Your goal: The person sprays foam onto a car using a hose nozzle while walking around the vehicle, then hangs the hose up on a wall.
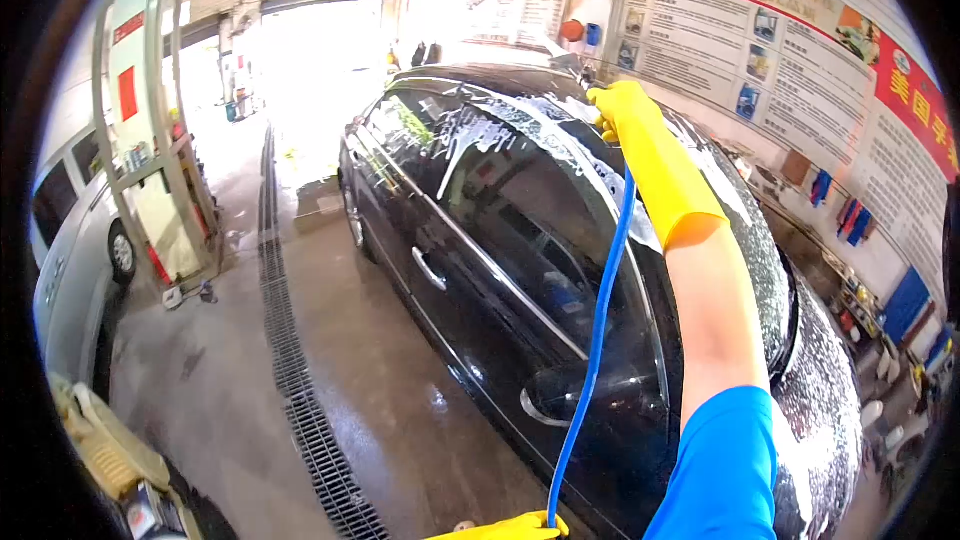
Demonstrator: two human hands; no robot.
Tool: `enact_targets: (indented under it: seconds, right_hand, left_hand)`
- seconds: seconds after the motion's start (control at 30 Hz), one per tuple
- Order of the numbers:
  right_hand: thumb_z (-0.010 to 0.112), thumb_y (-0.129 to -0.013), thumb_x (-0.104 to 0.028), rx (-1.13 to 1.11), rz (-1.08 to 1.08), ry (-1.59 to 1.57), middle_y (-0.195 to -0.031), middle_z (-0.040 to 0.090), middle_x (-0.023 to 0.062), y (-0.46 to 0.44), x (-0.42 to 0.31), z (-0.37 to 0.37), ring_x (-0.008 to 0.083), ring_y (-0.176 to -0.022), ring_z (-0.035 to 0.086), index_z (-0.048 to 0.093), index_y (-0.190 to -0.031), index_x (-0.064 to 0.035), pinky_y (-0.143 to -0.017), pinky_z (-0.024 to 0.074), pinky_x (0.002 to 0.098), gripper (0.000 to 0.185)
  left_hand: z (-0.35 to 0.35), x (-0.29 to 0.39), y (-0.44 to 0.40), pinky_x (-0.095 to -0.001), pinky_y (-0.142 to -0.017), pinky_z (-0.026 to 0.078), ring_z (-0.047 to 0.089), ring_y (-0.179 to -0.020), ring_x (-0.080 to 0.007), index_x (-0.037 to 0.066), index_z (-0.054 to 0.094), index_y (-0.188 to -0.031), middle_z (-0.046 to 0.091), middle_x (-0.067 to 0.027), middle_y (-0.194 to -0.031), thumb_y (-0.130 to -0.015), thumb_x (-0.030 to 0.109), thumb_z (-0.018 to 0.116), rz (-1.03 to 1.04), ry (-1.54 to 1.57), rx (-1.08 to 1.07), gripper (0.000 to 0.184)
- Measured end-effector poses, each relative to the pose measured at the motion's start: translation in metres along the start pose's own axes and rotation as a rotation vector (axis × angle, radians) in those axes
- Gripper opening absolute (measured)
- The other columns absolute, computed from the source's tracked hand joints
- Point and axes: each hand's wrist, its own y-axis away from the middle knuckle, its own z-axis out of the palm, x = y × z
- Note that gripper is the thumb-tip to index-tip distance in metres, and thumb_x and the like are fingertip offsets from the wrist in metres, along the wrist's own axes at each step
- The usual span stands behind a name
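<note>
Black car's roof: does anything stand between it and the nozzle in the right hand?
Nothing visible does, as far as this single view shows. The nozzle in the right hand points over the foam-streaked roof. The blue hose hangs below that hand, down to the left hand.

Your right hand (622,112) is holding a spray gun (586,78) by the foam-streaked black car (500,202); nearer, your left hand (522,528) is gripping the blue hose (597,325).
</note>
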Motion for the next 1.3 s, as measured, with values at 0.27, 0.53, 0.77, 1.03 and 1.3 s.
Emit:
enact_targets:
  seconds: [0.27, 0.53, 0.77, 1.03, 1.3]
  right_hand:
    - [0.065, -0.084, -0.034, 0.195, 0.205, 0.089, -0.074, 0.065, 0.0117, -0.04, 0.106, -0.059, 0.021, -0.054, 0.061, 0.065, -0.096, -0.0003, -0.053, 0.0525, 0.0314, 0.036]
    - [0.064, -0.086, -0.031, 0.321, 0.544, 0.255, -0.066, 0.062, 0.0091, 0.008, 0.201, -0.164, 0.0188, -0.046, 0.054, 0.065, -0.089, -0.001, -0.043, 0.0454, 0.0315, 0.03]
    - [0.061, -0.087, -0.031, 0.214, 0.356, 0.162, -0.064, 0.056, 0.0055, 0.044, 0.166, -0.142, 0.0141, -0.043, 0.046, 0.063, -0.097, -0.0054, -0.041, 0.0419, 0.0298, 0.027]
    - [0.059, -0.089, -0.034, -0.007, 0.076, 0.128, -0.071, 0.061, 0.0028, 0.094, 0.037, -0.054, 0.0107, -0.053, 0.052, 0.062, -0.115, -0.0079, -0.048, 0.0446, 0.0255, 0.037]
    - [0.059, -0.089, -0.033, -0.022, 0.127, 0.175, -0.066, 0.058, 0.0036, 0.191, 0.099, -0.123, 0.0106, -0.047, 0.05, 0.061, -0.116, -0.0058, -0.043, 0.042, 0.0248, 0.039]
  left_hand:
    - [-0.018, 0.042, -0.009, -0.0271, -0.082, 0.051, 0.063, -0.089, -0.0154, 0.003, 0.059, -0.114, 0.064, -0.0098, -0.099, -0.089, 0.026, 0.063, -0.177, -0.192, -0.15, 0.033]
    - [-0.016, 0.027, -0.027, -0.0266, -0.084, 0.05, 0.061, -0.091, -0.0141, 0.005, 0.062, -0.111, 0.064, -0.0081, -0.101, -0.09, 0.025, 0.062, -0.273, -0.31, -0.252, 0.029]
    - [-0.028, 0.01, -0.031, -0.0273, -0.082, 0.049, 0.061, -0.089, -0.0137, 0.005, 0.063, -0.11, 0.064, -0.0078, -0.103, -0.089, 0.029, 0.062, -0.117, -0.376, -0.259, 0.032]
    - [-0.014, -0.002, 0.008, -0.0278, -0.083, 0.05, 0.062, -0.088, -0.0152, 0.004, 0.063, -0.109, 0.065, -0.0083, -0.101, -0.09, 0.022, 0.063, -0.123, -0.159, -0.031, 0.026]
    - [-0.003, -0.045, 0.043, -0.0303, -0.083, 0.052, 0.063, -0.091, -0.0179, 0.004, 0.059, -0.112, 0.063, -0.0104, -0.106, -0.088, 0.019, 0.065, -0.095, -0.075, 0.089, 0.029]
